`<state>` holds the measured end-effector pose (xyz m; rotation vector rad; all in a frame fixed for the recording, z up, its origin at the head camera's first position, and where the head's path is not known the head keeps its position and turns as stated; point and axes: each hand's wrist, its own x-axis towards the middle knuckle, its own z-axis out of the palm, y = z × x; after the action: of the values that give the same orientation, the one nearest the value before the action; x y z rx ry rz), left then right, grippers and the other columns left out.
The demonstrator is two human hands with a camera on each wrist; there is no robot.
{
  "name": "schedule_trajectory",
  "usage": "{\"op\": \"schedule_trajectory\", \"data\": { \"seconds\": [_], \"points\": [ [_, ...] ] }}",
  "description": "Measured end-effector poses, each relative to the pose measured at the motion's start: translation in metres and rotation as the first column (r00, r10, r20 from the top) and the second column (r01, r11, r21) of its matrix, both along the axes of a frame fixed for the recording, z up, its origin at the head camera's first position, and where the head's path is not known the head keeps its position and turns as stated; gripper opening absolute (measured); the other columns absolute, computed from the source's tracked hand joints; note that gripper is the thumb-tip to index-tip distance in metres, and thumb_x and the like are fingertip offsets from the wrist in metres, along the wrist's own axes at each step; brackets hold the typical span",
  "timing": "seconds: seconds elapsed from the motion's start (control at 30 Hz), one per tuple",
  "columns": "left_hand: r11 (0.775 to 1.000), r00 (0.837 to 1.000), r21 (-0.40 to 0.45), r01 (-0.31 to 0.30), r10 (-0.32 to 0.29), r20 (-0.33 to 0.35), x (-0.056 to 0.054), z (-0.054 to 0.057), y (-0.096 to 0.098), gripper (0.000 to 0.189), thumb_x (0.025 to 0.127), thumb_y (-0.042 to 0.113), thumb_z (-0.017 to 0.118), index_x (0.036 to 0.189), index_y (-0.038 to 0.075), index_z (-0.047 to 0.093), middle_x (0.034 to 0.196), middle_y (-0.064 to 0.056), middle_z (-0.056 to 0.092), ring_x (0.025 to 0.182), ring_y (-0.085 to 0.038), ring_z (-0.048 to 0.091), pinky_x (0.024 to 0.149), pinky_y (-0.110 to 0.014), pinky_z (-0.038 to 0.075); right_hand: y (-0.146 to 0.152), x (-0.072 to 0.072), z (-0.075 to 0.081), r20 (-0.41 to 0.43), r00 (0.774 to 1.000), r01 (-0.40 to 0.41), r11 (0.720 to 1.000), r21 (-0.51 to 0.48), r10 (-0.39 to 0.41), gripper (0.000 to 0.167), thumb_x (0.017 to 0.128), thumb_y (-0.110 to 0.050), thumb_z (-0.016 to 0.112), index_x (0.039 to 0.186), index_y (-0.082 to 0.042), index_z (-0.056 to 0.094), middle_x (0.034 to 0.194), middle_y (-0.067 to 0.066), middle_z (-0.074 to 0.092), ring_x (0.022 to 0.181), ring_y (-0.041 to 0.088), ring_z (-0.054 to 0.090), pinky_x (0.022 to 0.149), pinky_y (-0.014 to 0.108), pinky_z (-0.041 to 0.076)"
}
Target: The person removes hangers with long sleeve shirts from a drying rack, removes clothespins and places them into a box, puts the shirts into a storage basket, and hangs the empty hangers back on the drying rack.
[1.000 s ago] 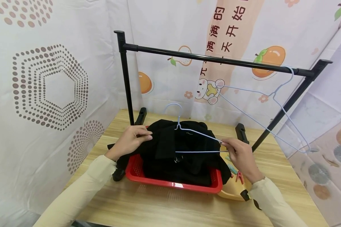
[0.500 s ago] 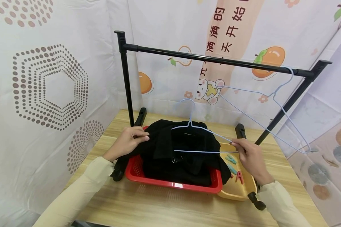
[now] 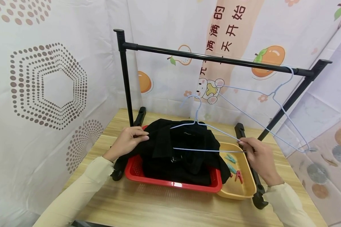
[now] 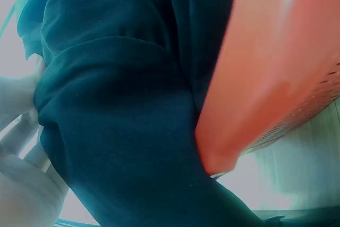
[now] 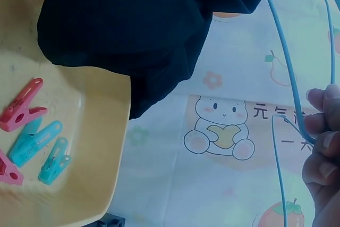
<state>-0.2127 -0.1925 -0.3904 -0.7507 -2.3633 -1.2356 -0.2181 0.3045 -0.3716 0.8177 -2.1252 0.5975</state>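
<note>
A black garment [image 3: 164, 143] lies heaped in a red plastic basket [image 3: 174, 185], part of it draped over the right side. At its left my left hand [image 3: 126, 142] pinches the cloth between thumb and fingers; the left wrist view shows the cloth [image 4: 122, 110] bulging beside the thumb. My right hand [image 3: 258, 157] grips the right end of a light blue wire hanger [image 3: 197, 117], also between the fingers in the right wrist view. The hanger's left end is hidden in the black cloth, and its hook points up.
Behind the basket stands a black clothes rack [image 3: 210, 58], with a second blue hanger [image 3: 274, 93] on its right end. A yellow tray [image 3: 237, 196] holding several red and teal clothes pegs [image 3: 238, 176] sits right of the basket on the wooden table [image 3: 147, 205].
My right hand has moved right with the hanger, whose hook has risen and shifted right. The left hand has moved slightly left and keeps its pinch on the cloth.
</note>
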Motion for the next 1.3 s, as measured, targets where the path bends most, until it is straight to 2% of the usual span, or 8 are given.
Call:
{"op": "schedule_trajectory", "data": {
  "seconds": [0.27,0.6,0.87,1.0,1.17,1.3],
  "points": [
    [1.0,1.0,0.005,-0.001,0.001,0.018,-0.001,-0.003,-0.001,0.016,0.089,0.007,0.08,0.105,0.005,0.082,0.091,0.001,0.075,0.072,-0.011,0.062,0.064,-0.026,0.05,0.004,0.002,0.002,0.001,1.0,0.018,1.0,-0.014,-0.018,0.025,0.079,0.018,0.076,0.096,0.0,0.077,0.085,0.011,0.075,0.059,0.01,0.05,0.057,0.02,0.037],
    [1.0,0.998,-0.016,-0.025,0.026,0.053,0.0,-0.008,-0.002,0.014,0.09,0.006,0.079,0.103,0.006,0.083,0.09,0.001,0.075,0.073,-0.011,0.065,0.066,-0.028,0.052,0.013,0.002,0.001,-0.017,0.999,0.03,0.999,-0.027,-0.031,0.033,0.074,0.021,0.079,0.098,-0.002,0.077,0.08,0.008,0.072,0.059,0.007,0.047,0.056,0.019,0.036],
    [0.997,0.993,-0.046,-0.064,0.069,0.098,-0.002,-0.012,-0.006,0.013,0.09,0.007,0.08,0.102,0.006,0.083,0.09,0.001,0.076,0.079,-0.012,0.068,0.071,-0.03,0.055,0.024,0.007,0.005,0.001,0.998,0.07,0.997,-0.034,-0.07,0.029,0.079,0.022,0.075,0.099,0.001,0.076,0.084,0.011,0.073,0.063,0.0,0.045,0.059,0.014,0.036],
    [0.995,0.99,-0.071,-0.066,0.074,0.119,-0.003,-0.016,-0.007,0.013,0.089,0.007,0.081,0.101,0.006,0.083,0.089,0.003,0.075,0.076,-0.011,0.067,0.069,-0.029,0.054,0.028,0.009,0.006,0.024,0.995,0.098,0.995,-0.032,-0.097,0.022,0.085,0.018,0.072,0.1,0.002,0.076,0.086,0.014,0.073,0.062,-0.001,0.042,0.06,0.013,0.033],
    [0.994,0.988,-0.092,-0.055,0.067,0.141,-0.005,-0.02,-0.008,0.012,0.088,0.006,0.081,0.1,0.006,0.083,0.088,0.003,0.075,0.076,-0.011,0.066,0.068,-0.029,0.054,0.034,0.009,0.008,0.01,0.992,0.127,0.991,-0.03,-0.127,0.015,0.089,0.012,0.071,0.098,0.001,0.076,0.086,0.017,0.073,0.063,0.0,0.043,0.061,0.013,0.034],
    [0.991,0.986,-0.123,-0.057,0.075,0.147,-0.005,-0.023,-0.009,0.009,0.088,0.009,0.082,0.097,0.008,0.084,0.089,0.003,0.076,0.081,-0.014,0.07,0.072,-0.033,0.056,0.036,0.01,0.009,-0.011,0.991,0.13,0.991,-0.038,-0.13,0.019,0.086,0.015,0.072,0.097,0.001,0.077,0.083,0.013,0.072,0.063,0.0,0.044,0.061,0.014,0.035]
  ]
}}
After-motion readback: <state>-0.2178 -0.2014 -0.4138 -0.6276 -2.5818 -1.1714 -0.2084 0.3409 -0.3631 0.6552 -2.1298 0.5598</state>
